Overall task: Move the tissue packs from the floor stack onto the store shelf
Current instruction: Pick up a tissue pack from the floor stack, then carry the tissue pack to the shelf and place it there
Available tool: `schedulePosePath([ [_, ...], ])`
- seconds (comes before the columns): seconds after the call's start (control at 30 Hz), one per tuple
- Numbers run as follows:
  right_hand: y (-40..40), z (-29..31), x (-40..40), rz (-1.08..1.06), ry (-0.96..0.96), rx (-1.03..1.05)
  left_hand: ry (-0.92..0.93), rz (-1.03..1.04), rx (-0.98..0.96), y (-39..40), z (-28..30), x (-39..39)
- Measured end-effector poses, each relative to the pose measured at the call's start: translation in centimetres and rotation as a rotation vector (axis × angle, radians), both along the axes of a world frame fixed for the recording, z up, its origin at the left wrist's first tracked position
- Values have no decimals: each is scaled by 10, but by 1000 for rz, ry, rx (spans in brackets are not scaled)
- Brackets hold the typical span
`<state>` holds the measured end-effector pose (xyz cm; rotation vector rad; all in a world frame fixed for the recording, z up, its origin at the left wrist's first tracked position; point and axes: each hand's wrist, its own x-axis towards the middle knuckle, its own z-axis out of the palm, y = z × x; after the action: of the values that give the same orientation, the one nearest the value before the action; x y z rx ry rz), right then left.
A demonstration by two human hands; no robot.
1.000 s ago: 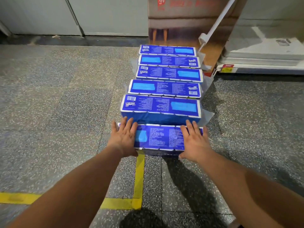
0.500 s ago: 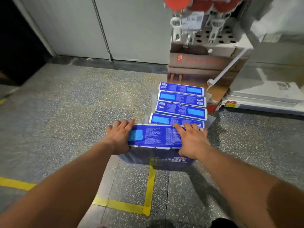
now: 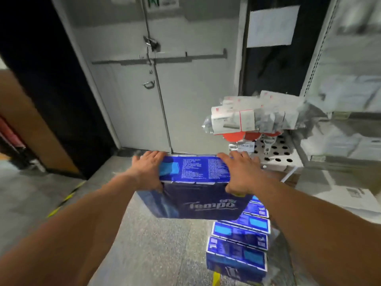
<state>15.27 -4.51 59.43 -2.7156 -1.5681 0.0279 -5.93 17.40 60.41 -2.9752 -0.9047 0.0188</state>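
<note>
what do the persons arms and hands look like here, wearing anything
Both forearms are bare up to the frame edge: no sleeves, gloves, watch or bracelets show. The left hand and right hand carry no rings that can be made out, though motion blur softens the fingers. No markings appear on either arm.

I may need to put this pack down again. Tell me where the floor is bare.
Bare floor lies under and left of the held tissue pack, between the grey double door and the yellow floor line. Crowded lower right: the floor stack sits against the shelf unit.
</note>
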Motion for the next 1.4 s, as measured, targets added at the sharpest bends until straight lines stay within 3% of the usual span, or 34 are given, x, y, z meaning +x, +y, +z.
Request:
schedulePosePath([
  [0.3,26,95,3,135,7,114,-139,92,27,0,97,-24],
  [0.7,159,186,-17,411,-124,396,-272,312,344,45,199,-98],
  [1.13,426,253,-209,760,-109,595,-291,634,633,201,268,-311],
  [1.4,573,276,-335,991,-29,647,-212,822,683,276,291,-430],
])
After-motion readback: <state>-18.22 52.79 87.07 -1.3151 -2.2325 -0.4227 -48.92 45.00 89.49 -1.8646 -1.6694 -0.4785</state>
